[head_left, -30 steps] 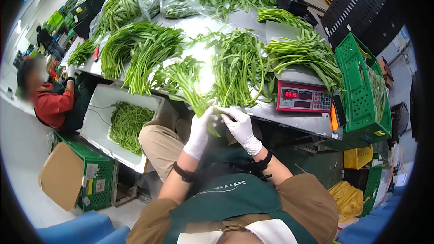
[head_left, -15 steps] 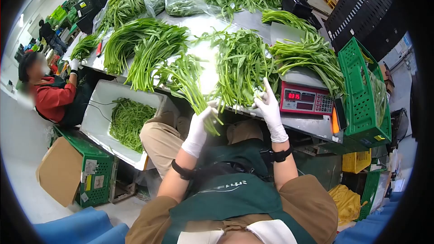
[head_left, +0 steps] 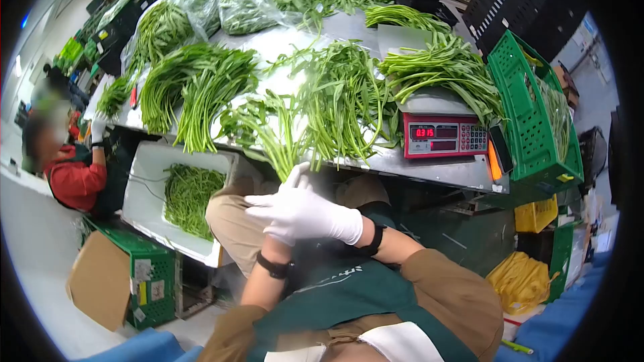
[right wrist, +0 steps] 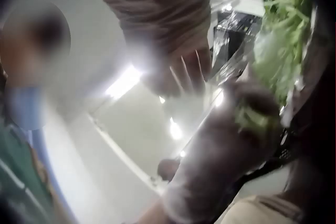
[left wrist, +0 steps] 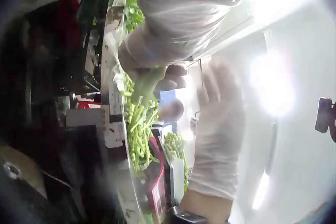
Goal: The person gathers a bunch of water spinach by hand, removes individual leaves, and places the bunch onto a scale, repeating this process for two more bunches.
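Observation:
My gloved left hand (left wrist: 170,37) grips a bunch of water spinach (head_left: 282,144) by its stems, at the table's near edge; the leaves spread away over the tabletop. In the head view my gloved right hand (head_left: 305,214) crosses in front and hides most of the left. Its fingers (head_left: 258,206) are extended and hold nothing. From the right wrist, the left hand (right wrist: 226,145) shows curled round the stems (right wrist: 254,124), with the right hand (right wrist: 168,45) beside it. A loose pile of water spinach (head_left: 345,104) lies just right of the held bunch.
A red scale (head_left: 446,137) reading 0.315 carries more greens at the right, beside a green crate (head_left: 530,114). Laid-out bunches (head_left: 201,90) cover the table's left side. Below stands a white foam box (head_left: 144,181) with cut stems; a person in red (head_left: 77,177) sits beyond.
My right hand, at the loose pile half a second ago, has swung left across the left hand. The left hand keeps its grip on the bunch. The head view has shifted slightly.

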`<state>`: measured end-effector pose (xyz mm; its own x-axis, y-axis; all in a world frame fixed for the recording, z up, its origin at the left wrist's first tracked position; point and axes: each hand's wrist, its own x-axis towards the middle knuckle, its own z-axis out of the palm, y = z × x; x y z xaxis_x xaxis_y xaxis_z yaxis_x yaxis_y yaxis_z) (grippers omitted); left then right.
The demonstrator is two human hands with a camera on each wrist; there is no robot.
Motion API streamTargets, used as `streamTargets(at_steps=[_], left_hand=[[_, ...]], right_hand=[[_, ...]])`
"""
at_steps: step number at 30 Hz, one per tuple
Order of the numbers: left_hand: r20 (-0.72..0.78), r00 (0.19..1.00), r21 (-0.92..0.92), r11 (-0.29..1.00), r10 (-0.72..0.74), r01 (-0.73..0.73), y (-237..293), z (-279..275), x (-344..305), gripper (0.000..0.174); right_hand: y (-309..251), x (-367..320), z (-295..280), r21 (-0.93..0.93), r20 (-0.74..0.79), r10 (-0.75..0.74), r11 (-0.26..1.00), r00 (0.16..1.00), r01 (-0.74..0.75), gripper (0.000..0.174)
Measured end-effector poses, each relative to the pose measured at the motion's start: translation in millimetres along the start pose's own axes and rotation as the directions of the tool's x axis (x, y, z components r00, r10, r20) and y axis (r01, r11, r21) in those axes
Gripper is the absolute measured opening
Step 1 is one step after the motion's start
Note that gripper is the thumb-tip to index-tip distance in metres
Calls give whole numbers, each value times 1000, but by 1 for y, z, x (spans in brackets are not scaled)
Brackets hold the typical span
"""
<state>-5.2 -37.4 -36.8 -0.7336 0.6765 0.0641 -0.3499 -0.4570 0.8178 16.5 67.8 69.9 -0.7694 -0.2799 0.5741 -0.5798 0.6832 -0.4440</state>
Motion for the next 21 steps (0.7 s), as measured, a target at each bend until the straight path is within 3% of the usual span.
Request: streamTargets(at_steps=[1,2,3,4,7,9,10,14,17,18,19,21], left_hand=[[-238,969,-93,995,-63,42,4,4,5,35],[-461,879,-194,980,-122,35,7,9,10,33],[-353,927,-193,979,-129,63,18,1,3,33],[-401,911,-162,986,-100,37,18,0,3,34],[-435,892,-113,990,-122,80,11,0,-3,31],[-404,899,-117,984,-169,132,8,2,5,29],[-380,909,-142,982,-174,129,6,5,7,28],[-378,906,-165,977,-190,136,-1,15,9,30],[-393,898,-146,978,-198,151,-3,12,8,33],[-387,898,-136,976,-208,168,-2,12,8,33],[-388,898,-134,977,-206,166,-1,11,7,33],[-386,902,-123,980,-193,157,3,9,6,32]], right_hand=[[7,-8,-1,12,-97,11,1000,995,-9,32],[20,-18,-15,-20,-227,53,998,972,-59,35],[35,-28,-30,-95,-339,113,983,934,-154,38],[52,-39,-45,-196,-423,176,940,889,-279,42],[91,-70,-71,-431,-403,423,694,811,-576,44],[108,-102,-75,-452,-214,577,657,788,-604,45],[111,-105,-76,-282,-213,619,702,756,-654,39],[96,-111,-77,-151,-90,716,677,692,-721,49],[103,-115,-63,-235,-126,655,710,745,-664,53],[107,-113,-59,-294,-101,631,720,769,-629,44],[109,-115,-60,23,-107,717,694,688,-720,40],[111,-112,-71,615,-13,847,426,531,-664,33]])
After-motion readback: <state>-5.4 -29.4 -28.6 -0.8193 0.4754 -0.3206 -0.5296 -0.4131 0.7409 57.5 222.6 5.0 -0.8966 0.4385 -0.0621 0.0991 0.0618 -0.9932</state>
